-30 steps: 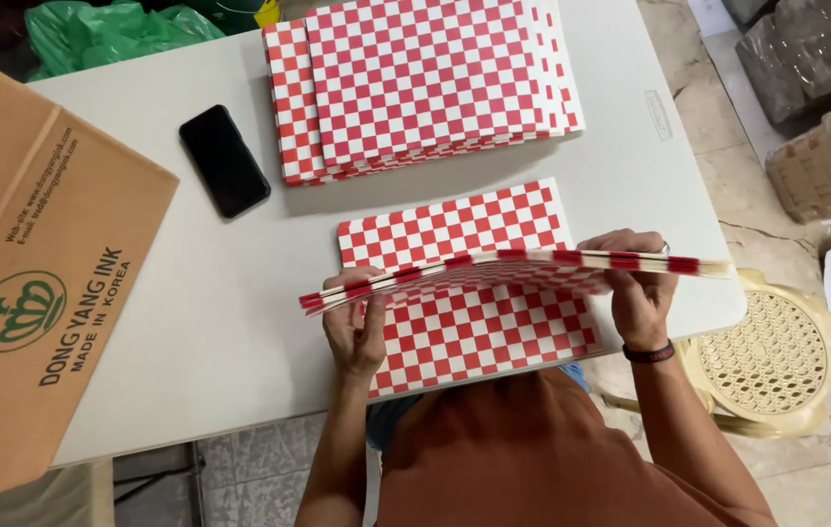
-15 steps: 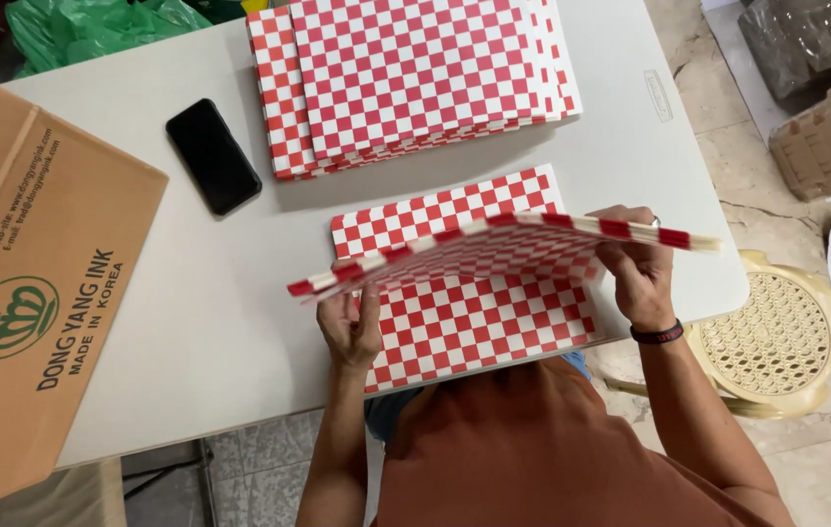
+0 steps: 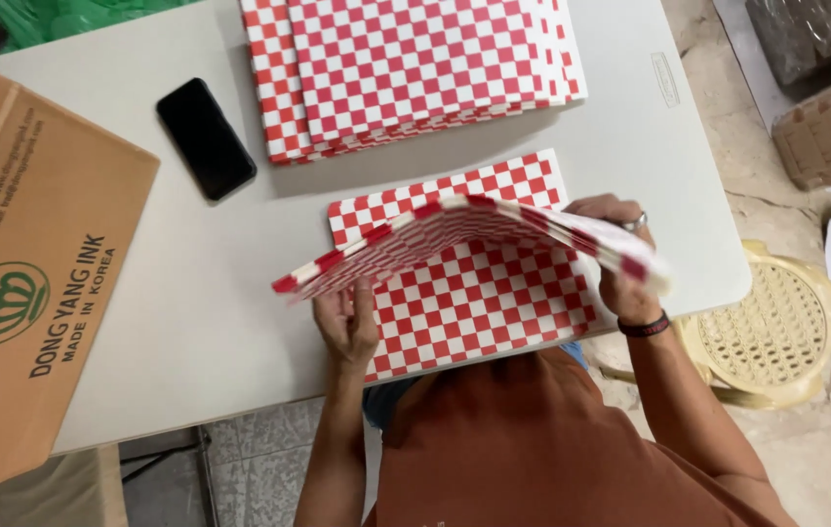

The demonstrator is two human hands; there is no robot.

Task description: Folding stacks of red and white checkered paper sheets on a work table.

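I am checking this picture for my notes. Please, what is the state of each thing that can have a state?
Lifted checkered sheets: bowed, raised above the table.
Near checkered pile: flat on the white table.
Far checkered stack: flat, slightly fanned.
Phone: screen dark, lying flat.
Cardboard box: at the table's left edge.
Left hand: holding the lifted sheets' left end.
Right hand: gripping their right end.
Stool: unoccupied.

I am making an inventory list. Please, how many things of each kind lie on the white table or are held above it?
Checkered paper bundles: 3 (far stack, lifted bundle, flat stack)
Black phone: 1
Cardboard box: 1
Total: 5
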